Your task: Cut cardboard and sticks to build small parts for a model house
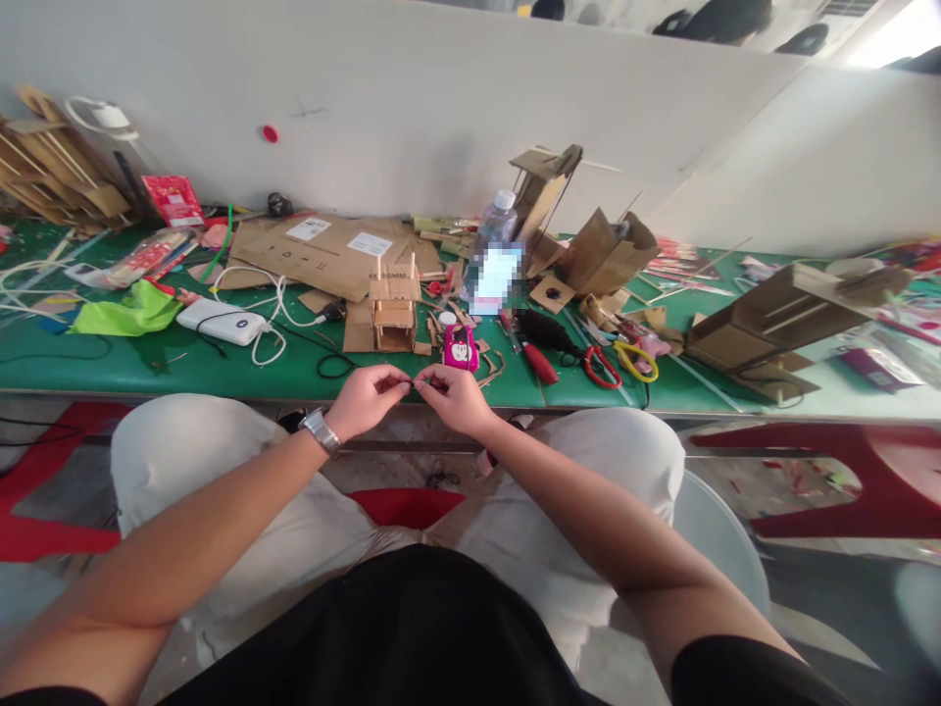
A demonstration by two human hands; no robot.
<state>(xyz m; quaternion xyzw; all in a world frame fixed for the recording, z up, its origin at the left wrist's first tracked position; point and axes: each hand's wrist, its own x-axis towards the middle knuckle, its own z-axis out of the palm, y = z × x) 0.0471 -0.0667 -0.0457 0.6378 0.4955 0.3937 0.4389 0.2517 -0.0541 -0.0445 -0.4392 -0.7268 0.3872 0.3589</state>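
My left hand (368, 397) and my right hand (456, 395) meet fingertip to fingertip just in front of the green table's edge (183, 378), above my knees. Both pinch a tiny dark thing between them, too small to name. A silver watch (321, 429) sits on my left wrist. Just beyond the hands stand a small cardboard house model (393, 309) and a pink tape measure (461, 348).
Red pliers (540, 361), yellow and red scissors (624, 361), a water bottle (494, 255), a white power bank (222, 322) with cables, flat cardboard (323, 253) and other cardboard models (779, 314) crowd the table. Red stools (845, 480) stand at floor level on both sides.
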